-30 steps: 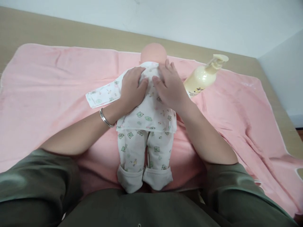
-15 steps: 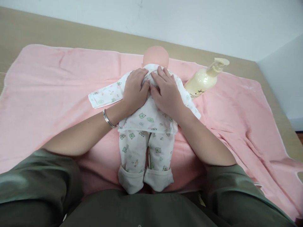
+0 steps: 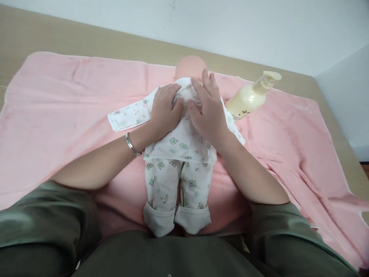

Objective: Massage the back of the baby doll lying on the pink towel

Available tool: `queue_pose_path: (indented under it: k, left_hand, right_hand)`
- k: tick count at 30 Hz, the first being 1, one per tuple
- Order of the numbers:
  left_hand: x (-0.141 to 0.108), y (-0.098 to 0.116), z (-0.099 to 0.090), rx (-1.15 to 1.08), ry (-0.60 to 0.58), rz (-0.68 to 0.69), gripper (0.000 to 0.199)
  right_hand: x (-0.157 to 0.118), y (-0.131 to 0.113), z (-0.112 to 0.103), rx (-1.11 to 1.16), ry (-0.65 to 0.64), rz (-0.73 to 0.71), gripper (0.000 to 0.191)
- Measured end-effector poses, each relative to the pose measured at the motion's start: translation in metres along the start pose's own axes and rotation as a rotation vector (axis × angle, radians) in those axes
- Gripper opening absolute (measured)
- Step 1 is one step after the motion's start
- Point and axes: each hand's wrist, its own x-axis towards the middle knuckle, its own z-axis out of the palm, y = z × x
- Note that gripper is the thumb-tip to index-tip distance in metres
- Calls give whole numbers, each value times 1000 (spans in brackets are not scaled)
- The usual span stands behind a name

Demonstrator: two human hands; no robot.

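A baby doll (image 3: 190, 67) lies with its bald head away from me, its face not visible. It wears a white printed shirt (image 3: 178, 144) and matching trousers (image 3: 164, 181) with folded cuffs. My left hand (image 3: 167, 107) rests flat on the left part of the shirt near the shoulder, fingers spread. On the right part of the upper shirt is my right hand (image 3: 209, 111), open, its fingers spread and partly raised. The doll's left-side sleeve (image 3: 127, 116) stretches out to the left; the right-side one is partly hidden by my right arm.
A pink blanket (image 3: 72, 100) lies beneath the doll on a wooden table (image 3: 86, 38). To the right of the doll's shoulder, a cream pump bottle (image 3: 249, 99) lies tilted. A white wall (image 3: 230, 30) stands behind the table.
My right hand has shifted slightly right, and its fingers have lifted and spread away from the shirt. My left hand has barely moved.
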Motion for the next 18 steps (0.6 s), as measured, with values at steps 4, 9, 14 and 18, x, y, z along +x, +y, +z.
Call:
queue_pose_path:
  k: [4, 9, 14, 18]
  left_hand:
    - [0, 2, -3, 8, -9, -12, 29]
    - [1, 3, -3, 2, -33, -28, 31]
    - [1, 8, -5, 0, -42, -58, 32]
    - [2, 7, -4, -7, -40, -68, 35]
  right_hand:
    - [-1, -2, 1, -30, 82, -3, 66]
    - [0, 4, 15, 62, 28, -34, 57]
    - [-6, -1, -2, 18, 178, -28, 64]
    - [-4, -6, 0, -15, 30, -11, 63]
